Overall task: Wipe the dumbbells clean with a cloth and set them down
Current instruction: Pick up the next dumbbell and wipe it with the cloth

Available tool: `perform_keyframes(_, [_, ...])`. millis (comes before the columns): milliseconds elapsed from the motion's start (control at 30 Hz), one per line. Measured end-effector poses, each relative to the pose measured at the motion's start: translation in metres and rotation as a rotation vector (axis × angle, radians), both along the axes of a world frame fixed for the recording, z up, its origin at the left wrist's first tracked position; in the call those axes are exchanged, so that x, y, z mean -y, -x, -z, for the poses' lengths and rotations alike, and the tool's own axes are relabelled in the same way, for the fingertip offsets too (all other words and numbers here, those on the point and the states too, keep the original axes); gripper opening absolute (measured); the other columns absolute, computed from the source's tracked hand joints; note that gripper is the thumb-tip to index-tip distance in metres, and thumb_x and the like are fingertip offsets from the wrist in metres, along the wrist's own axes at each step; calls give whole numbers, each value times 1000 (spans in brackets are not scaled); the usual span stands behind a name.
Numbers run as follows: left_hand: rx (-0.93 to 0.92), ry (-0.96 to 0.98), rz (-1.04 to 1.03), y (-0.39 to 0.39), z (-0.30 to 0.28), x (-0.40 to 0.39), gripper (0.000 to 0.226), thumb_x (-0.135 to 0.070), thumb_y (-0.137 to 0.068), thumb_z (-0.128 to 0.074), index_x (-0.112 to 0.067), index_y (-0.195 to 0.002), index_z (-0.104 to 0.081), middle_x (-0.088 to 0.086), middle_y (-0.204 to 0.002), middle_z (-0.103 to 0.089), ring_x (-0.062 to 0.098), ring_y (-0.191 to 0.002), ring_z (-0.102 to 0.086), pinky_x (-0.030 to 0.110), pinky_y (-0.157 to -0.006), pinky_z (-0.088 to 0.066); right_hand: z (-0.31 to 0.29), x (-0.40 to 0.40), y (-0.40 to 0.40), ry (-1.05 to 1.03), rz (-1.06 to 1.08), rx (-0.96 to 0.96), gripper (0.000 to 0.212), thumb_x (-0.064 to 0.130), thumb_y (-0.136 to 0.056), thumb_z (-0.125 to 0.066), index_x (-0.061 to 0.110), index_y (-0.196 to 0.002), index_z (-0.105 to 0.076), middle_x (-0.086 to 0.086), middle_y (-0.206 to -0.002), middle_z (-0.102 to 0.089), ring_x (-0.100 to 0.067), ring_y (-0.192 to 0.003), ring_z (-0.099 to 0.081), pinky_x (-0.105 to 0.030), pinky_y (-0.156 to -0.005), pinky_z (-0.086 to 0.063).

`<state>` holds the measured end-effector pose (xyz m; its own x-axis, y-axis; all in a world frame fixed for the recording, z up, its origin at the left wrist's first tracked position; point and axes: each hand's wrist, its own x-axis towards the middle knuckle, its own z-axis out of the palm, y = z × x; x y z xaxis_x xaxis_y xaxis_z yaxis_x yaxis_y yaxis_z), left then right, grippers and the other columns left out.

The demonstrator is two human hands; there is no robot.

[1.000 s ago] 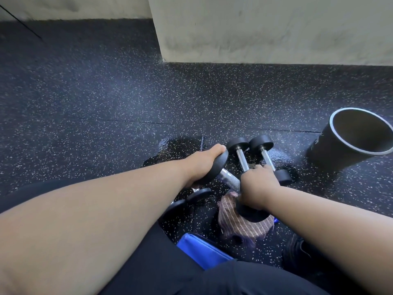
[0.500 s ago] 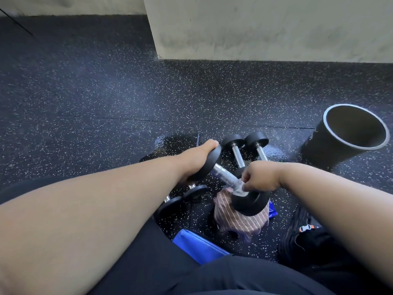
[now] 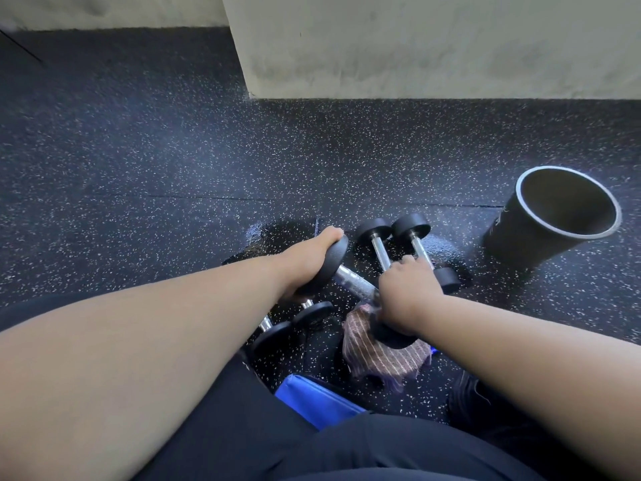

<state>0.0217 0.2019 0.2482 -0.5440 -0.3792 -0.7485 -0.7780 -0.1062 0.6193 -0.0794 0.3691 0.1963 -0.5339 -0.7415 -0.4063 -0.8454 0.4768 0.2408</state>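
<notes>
Floor (image 3: 145, 175): dark rubber flecked with white fills most of the frame; a wet, glossy patch lies at centre, around the dumbbells.
Wall (image 3: 433, 46): pale and scuffed, across the top of the frame, with a corner jutting toward centre.
Legs (image 3: 329, 449): the person's black-clad lap fills the bottom edge.
Black cylinder (image 3: 551, 220): an open, hollow tube at right of centre, tilted with its mouth facing up and toward the camera, well apart from the weights.
Blue pad (image 3: 312, 397): a corner shows at lower centre, just above the lap.
Held dumbbell (image 3: 353, 281): at centre, slanting from upper left to lower right, chrome handle exposed between the two hands.
Left hand (image 3: 308, 258): its grip wraps the upper black head of the held dumbbell.
Right hand (image 3: 406, 293): its grip curls round the lower end of the handle, near the lower head.
Cloth (image 3: 378, 355): brownish with pale stripes, bunched beneath the lower head; whether the right hand also holds it cannot be told.
Small dumbbell pair (image 3: 409, 244): side by side on the wet floor, just right of the held one.
Other dumbbells (image 3: 295, 321): partly hidden under the left forearm.
</notes>
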Motion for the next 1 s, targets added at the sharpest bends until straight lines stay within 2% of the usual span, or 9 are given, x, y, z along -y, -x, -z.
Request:
perform_keyframes(133, [7,-7,-11,-1,-1,-1,58,-76,-97,-51,-19,-87,-56,3,-73,-55,21,-63,-49,30,-65,-41,8,-5,1,48,31,8,44,63,-90,-56,23,-105,-68,-5,-106,-57,-28,-101,-50,-44,-93,-43])
perform_keyframes(267, [3,-4,-9,-1,-3,-2,57,-75,-98,-51,-19,-86,-56,2,-71,-54,20,-64,-49,30,-65,-40,9,-7,2,73,36,18,46,64,-88,-57,24,-105,-69,-4,-106,-57,-28,-101,-50,-43,-92,-42])
perform_keyframes(433, [3,-14,1,-2,-4,-2,56,-74,-99,-50,-20,-85,-56,-3,-57,-57,19,-61,-50,29,-64,-41,11,-5,4,88,23,42,33,58,-87,-60,26,-90,-67,-1,-93,-59,-27,-95,-50,-41,-88,-42])
perform_keyframes(533, [3,-14,-5,-1,-6,-2,57,-74,-100,-49,-20,-84,-59,-4,-51,-57,19,-61,-51,29,-65,-42,13,-1,8,38,60,107,31,54,-86,-62,23,-83,-65,2,-81,-55,-28,-91,-50,-40,-79,-34])
perform_keyframes(633, [-4,-2,-3,-1,-7,-2,57,-73,-101,-49,-19,-84,-59,-6,-45,-56,19,-59,-52,29,-65,-42,18,2,10,15,78,137,29,51,-86,-61,24,-91,-71,1,-87,-61,-29,-91,-50,-40,-78,-32])
perform_keyframes(733, [-1,-3,-6,-1,-7,-2,57,-74,-100,-49,-20,-85,-60,-4,-49,-58,20,-60,-52,29,-66,-42,17,3,10,29,72,170,31,53,-80,-66,27,-96,-71,2,-91,-65,-30,-93,-54,-41,-80,-36])
perform_keyframes(833, [0,0,-6,-1,-4,-2,58,-75,-99,-49,-20,-88,-61,-2,-58,-60,20,-61,-52,30,-67,-42,14,4,13,94,47,239,44,53,-74,-68,30,-110,-56,5,-92,-67,-32,-96,-61,-42,-81,-35])
perform_keyframes(933, [6,5,-1,-1,-2,-1,59,-76,-98,-49,-20,-87,-61,-3,-55,-59,19,-59,-52,29,-66,-42,11,5,17,54,27,347,69,56,-75,-70,40,-134,-38,9,-106,-71,-31,-105,-65,-46,-93,-40])
perform_keyframes(1000, [5,11,10,0,-1,-1,58,-75,-99,-48,-20,-86,-61,-4,-52,-59,18,-56,-53,29,-65,-42,11,5,20,33,16,411,63,54,-76,-70,41,-129,-38,10,-105,-70,-30,-105,-65,-49,-99,-41])
